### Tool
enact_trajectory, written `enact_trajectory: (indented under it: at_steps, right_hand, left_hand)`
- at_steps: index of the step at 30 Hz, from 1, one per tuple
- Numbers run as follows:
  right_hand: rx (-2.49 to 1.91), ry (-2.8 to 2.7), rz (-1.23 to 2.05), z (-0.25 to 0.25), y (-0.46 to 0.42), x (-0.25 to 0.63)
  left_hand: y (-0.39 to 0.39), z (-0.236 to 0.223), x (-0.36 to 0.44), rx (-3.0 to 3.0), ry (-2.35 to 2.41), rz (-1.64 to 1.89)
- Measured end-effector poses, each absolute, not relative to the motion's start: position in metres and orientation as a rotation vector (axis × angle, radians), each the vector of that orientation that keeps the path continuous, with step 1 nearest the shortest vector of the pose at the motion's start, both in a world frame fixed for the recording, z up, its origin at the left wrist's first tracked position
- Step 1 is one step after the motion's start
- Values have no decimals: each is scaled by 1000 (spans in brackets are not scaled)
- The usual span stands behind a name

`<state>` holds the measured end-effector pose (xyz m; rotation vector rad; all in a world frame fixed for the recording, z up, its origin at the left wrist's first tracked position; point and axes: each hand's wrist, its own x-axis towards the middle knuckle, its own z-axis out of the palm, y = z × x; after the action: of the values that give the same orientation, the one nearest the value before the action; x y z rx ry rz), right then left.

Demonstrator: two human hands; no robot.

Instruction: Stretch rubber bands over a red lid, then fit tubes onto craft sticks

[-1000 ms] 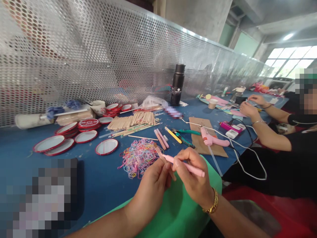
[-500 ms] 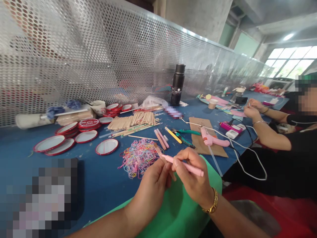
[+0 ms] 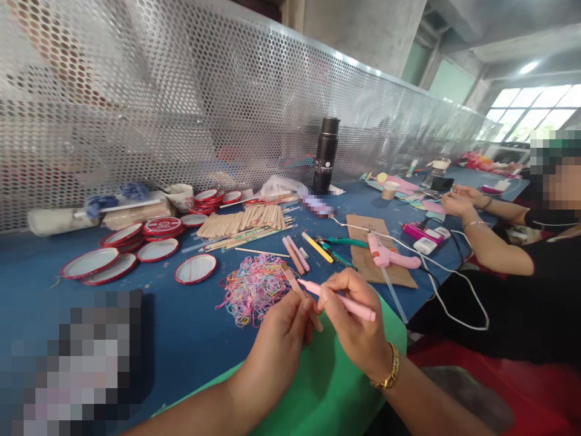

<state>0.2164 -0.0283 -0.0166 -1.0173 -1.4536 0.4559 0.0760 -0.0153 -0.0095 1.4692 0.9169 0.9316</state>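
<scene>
Between the thumb and fingers of my left hand (image 3: 284,330) is a flat wooden craft stick (image 3: 293,280), its upper part tinted pinkish brown. My right hand (image 3: 356,315) grips a pink marker pen (image 3: 356,307) like a pencil. The marker's tip lies close to the stick's upper part; whether it touches, I cannot tell. Just beyond my left hand spreads a tangled pile of coloured rubber bands (image 3: 254,287). Two pinkish pens (image 3: 295,254) and a yellow marker (image 3: 318,248) lie behind the stick. Green cloth (image 3: 313,387) sits below both hands.
Red-rimmed lids (image 3: 195,269) and wooden sticks (image 3: 245,221) lie at left and centre. Green-handled pliers (image 3: 338,254), a pink glue gun (image 3: 390,257) with its cord and cardboard are on the right. A black flask (image 3: 325,157) stands behind. A co-worker's hands (image 3: 465,203) are at far right.
My right hand has shifted slightly, and the marker's tip has lifted a little off the stick's edge. My left hand has stayed in place. The co-worker's hands have moved slightly.
</scene>
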Motion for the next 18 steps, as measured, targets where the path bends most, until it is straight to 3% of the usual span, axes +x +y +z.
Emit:
enact_trajectory:
  at_steps: [18]
  right_hand:
    - [-968, -1477, 481, -18, -27, 217]
  left_hand:
    - [-15, -16, 76, 1444, 871, 942]
